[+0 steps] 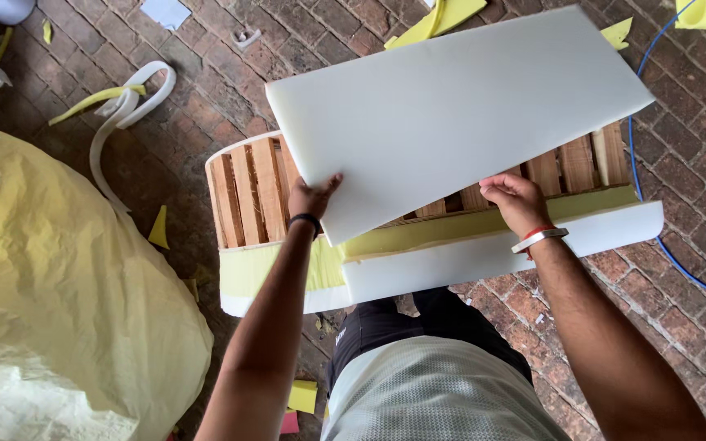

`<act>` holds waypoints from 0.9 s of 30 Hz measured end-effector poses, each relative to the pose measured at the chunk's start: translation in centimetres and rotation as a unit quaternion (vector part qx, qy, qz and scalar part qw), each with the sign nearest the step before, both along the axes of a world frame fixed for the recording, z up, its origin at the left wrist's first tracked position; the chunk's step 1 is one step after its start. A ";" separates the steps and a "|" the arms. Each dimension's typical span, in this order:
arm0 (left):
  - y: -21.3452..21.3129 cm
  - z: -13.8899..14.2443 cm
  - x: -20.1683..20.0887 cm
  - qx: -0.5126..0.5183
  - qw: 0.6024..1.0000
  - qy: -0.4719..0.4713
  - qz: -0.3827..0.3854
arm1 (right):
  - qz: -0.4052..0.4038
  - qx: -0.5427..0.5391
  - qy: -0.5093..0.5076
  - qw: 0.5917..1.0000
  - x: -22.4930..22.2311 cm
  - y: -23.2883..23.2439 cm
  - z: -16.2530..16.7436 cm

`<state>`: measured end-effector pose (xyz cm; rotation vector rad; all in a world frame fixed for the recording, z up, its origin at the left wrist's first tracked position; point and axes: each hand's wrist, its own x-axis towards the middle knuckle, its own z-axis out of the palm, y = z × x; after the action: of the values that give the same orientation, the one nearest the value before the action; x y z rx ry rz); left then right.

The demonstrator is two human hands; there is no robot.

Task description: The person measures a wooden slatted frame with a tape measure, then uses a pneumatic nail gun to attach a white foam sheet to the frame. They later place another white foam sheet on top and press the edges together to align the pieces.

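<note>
A white foam sheet is held tilted across the centre and upper right of the frame, its long edge running from the lower left up to the upper right. The left hand is clamped on the sheet's lower left corner, with the thumb laid on the top face and the fingers hidden underneath; a black band is worn on that wrist. The right hand is closed on the sheet's lower edge, right of centre, with the fingers curled under the foam; a white and red bangle is seen on that wrist. Beneath the sheet a wooden slat frame is seen, its slats showing at the left and again at the right behind the foam. The frame's near edge is lined with a yellow foam strip, and below that a thick white foam band is wrapped along the front. The ground is paved with brick. At the left of the frame a large yellow plastic bag is spread, and above it a curled white foam offcut is lying with a yellow strip beside it. Yellow foam scraps are scattered along the top edge, and a blue cable is looped down the right side.
</note>
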<state>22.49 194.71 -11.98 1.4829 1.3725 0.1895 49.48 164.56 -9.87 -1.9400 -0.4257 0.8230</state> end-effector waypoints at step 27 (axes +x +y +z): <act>-38.1 1.6 7.9 0.247 0.910 0.182 0.281 | 0.573 -0.076 -0.274 0.769 14.8 15.3 -8.4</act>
<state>30.44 156.59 -10.39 1.5316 2.1603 0.6969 64.32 179.82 -18.30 -1.9284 -2.0913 0.9878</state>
